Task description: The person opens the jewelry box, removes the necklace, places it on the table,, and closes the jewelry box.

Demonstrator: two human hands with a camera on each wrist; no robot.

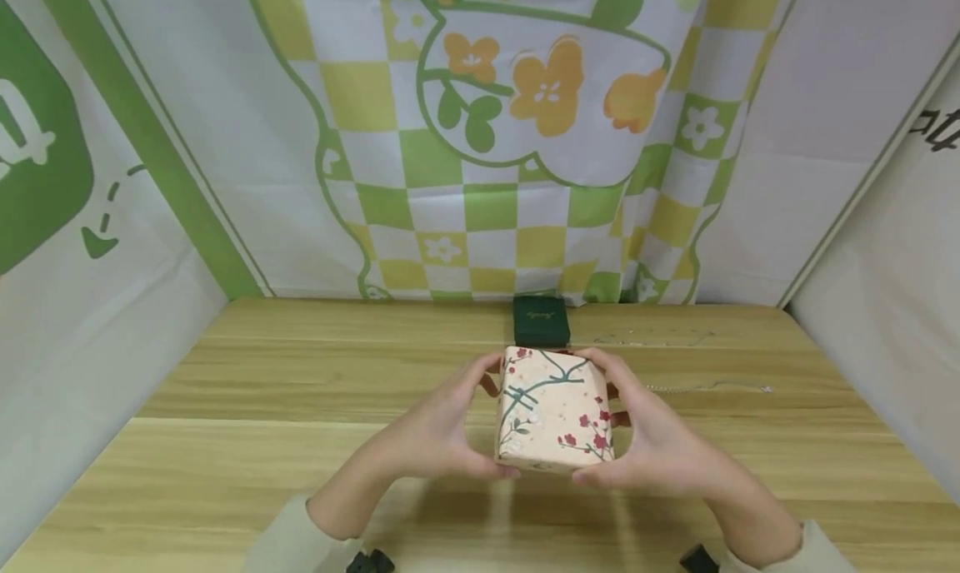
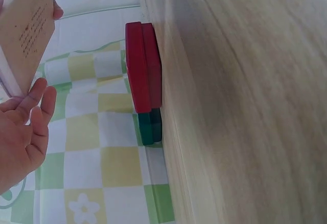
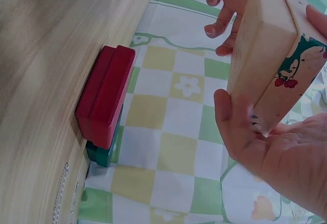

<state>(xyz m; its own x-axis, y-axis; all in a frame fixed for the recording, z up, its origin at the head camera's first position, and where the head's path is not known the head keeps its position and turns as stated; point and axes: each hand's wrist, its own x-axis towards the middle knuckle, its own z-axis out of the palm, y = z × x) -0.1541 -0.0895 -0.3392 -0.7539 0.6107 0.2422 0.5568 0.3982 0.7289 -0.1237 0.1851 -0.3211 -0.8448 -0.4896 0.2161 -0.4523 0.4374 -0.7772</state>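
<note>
A cream gift box (image 1: 555,411) printed with plum blossom branches is held up above the table between both hands. My left hand (image 1: 442,427) grips its left side, thumb at the near edge and fingers round the far side. On the right side my right hand (image 1: 645,431) grips it in the same way. Small printed writing shows on the underside of the box (image 2: 30,35) in the left wrist view. The lid seam and red berries on the box (image 3: 278,55) appear in the right wrist view. Under the raised box, a red box (image 3: 104,96) sits on the table.
Behind the red box stands a dark green box (image 1: 541,321) with gold lettering. Two thin silver chains lie to the right, the nearer chain (image 1: 708,386) and the farther chain (image 1: 656,340). A checked curtain (image 1: 480,206) hangs behind the wooden table (image 1: 247,465).
</note>
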